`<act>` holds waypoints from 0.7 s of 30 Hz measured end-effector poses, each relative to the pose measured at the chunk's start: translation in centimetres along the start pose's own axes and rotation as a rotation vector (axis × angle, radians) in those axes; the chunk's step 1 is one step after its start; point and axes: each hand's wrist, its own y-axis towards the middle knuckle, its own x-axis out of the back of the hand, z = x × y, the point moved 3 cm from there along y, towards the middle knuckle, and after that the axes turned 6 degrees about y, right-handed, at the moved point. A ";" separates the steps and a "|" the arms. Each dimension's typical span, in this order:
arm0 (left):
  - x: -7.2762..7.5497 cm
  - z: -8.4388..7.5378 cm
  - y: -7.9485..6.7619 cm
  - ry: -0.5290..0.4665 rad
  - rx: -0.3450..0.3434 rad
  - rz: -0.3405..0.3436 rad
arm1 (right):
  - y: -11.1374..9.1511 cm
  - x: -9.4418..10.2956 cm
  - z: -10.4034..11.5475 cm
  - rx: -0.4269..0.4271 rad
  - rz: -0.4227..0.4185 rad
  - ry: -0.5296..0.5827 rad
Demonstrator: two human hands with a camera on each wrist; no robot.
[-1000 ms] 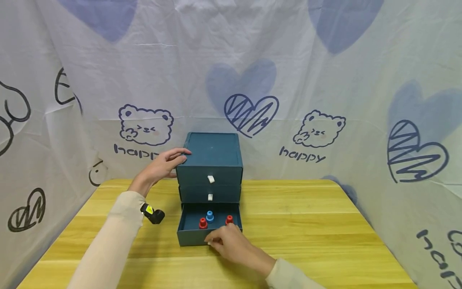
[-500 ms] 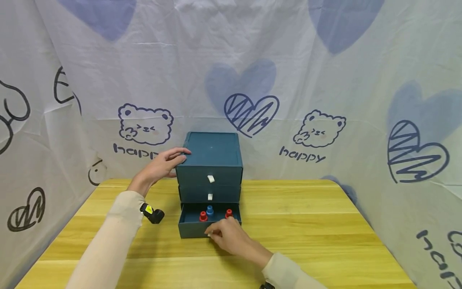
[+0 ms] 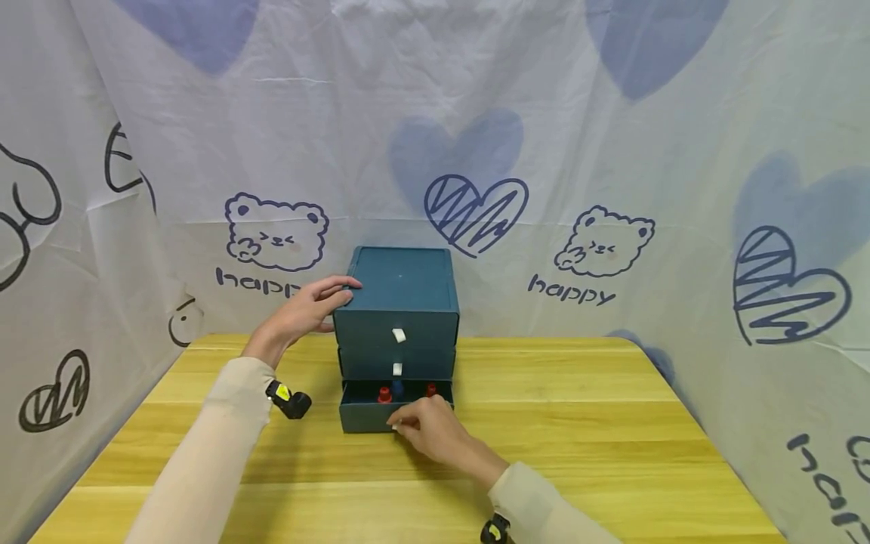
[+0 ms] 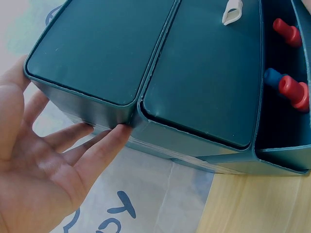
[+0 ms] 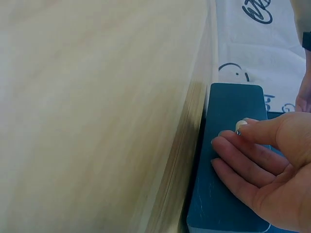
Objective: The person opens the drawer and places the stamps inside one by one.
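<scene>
A dark teal drawer cabinet (image 3: 401, 279) stands on the table, its bottom drawer (image 3: 365, 418) partly pulled out. Two red pegs (image 3: 384, 394) (image 4: 294, 92) and a blue peg (image 4: 273, 76) stand inside that drawer. My right hand (image 3: 431, 432) pinches the small white pull tab (image 5: 240, 126) on the drawer's front between thumb and fingers. With fingers extended, my left hand (image 3: 302, 313) rests against the cabinet's upper left side; in the left wrist view its fingertips (image 4: 121, 130) touch the side wall.
White pull tabs (image 3: 398, 335) show on the two upper drawers, which are closed. Behind the wooden table (image 3: 557, 423) hangs a white cloth (image 3: 367, 151) printed with hearts and bears. A wrist camera (image 3: 292, 402) sits on the left sleeve.
The bottom drawer has slid inward toward the cabinet, with my right hand moving along on its tab. The pegs have gone further in under the upper drawers. My left hand stays put.
</scene>
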 end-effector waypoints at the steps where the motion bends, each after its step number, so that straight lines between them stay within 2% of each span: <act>1: 0.0 0.0 0.0 0.000 0.000 0.000 | 0.1 0.0 -0.1 -0.001 -0.003 0.001; 21: 0.0 0.0 0.1 -0.016 -0.006 0.011 | 1.5 0.3 -1.5 -0.051 -0.028 0.012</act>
